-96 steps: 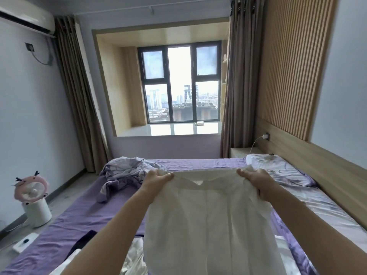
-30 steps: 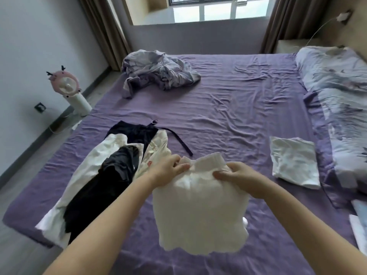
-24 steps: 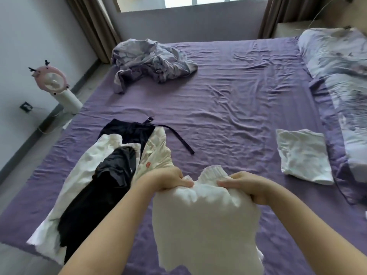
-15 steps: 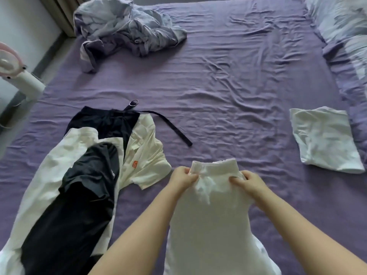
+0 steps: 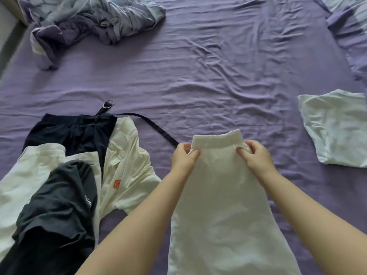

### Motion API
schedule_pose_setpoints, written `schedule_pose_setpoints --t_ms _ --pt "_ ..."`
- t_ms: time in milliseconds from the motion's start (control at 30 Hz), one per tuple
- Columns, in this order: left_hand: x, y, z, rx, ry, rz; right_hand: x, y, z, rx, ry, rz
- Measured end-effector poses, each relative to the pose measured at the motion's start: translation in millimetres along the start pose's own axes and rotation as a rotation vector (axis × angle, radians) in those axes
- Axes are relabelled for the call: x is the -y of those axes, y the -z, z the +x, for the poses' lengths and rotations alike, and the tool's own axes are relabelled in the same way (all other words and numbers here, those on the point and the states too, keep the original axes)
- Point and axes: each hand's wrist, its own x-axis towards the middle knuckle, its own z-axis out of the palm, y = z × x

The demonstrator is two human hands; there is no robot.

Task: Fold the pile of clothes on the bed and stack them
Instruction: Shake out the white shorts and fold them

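A white garment point(image 5: 222, 205) with an elastic waistband lies lengthwise on the purple bed sheet point(image 5: 198, 76), its waistband at the far end. My left hand point(image 5: 183, 156) pinches the waistband's left corner and my right hand point(image 5: 255, 156) pinches its right corner. To the left is the unfolded pile: a cream shirt point(image 5: 127, 165) with an orange logo, a dark grey top point(image 5: 57, 205), black trousers point(image 5: 73, 132) with a black strap point(image 5: 156, 128), and a white piece point(image 5: 21, 175) underneath. A folded white garment point(image 5: 335, 128) rests at the right.
A crumpled lilac-grey duvet point(image 5: 89, 18) sits at the far left corner of the bed. A patterned pillow point(image 5: 351, 22) lies at the far right. The bed's left edge and a strip of floor point(image 5: 8, 40) show at top left.
The white garment was held up in the air; my hands have lowered it onto the sheet and it now lies flat. My view has tilted down from the window to the bed.
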Motion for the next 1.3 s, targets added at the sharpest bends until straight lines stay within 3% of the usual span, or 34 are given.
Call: schedule_pose_setpoints --t_ms 133,333,533,733,933,1033,1200,1300 --pt "26.0 -20.7 -24.8 -0.151 -0.209 0.522 -24.8 -2.3 -11.3 0.054 -0.073 -0.212" --pt "90.2 -50.7 -98.2 -0.120 -0.434 0.761 -95.5 10.2 -94.3 0.029 0.071 -0.422" --pt "126.5 -48.7 -134.6 -0.007 -0.347 0.987 -145.5 28.1 -164.1 0.101 0.037 -0.509" --pt "99.4 -95.8 -180.5 0.056 -0.441 0.829 -144.3 49.1 -191.0 0.047 -0.157 -0.324" --pt "94.1 -159.1 -225.5 0.389 -0.220 0.562 -159.7 79.1 -208.9 -0.004 -0.297 -0.117" --pt "92.3 -169.1 -231.2 0.360 -0.121 0.488 -172.0 89.0 -212.9 0.019 -0.393 0.079" --pt "85.5 -173.3 -238.5 0.351 0.061 0.331 -178.0 91.1 -221.5 0.158 -0.561 0.609" --pt "84.6 -170.9 -237.3 0.297 0.083 0.388 -181.2 93.4 -223.8 0.140 -0.498 0.530"
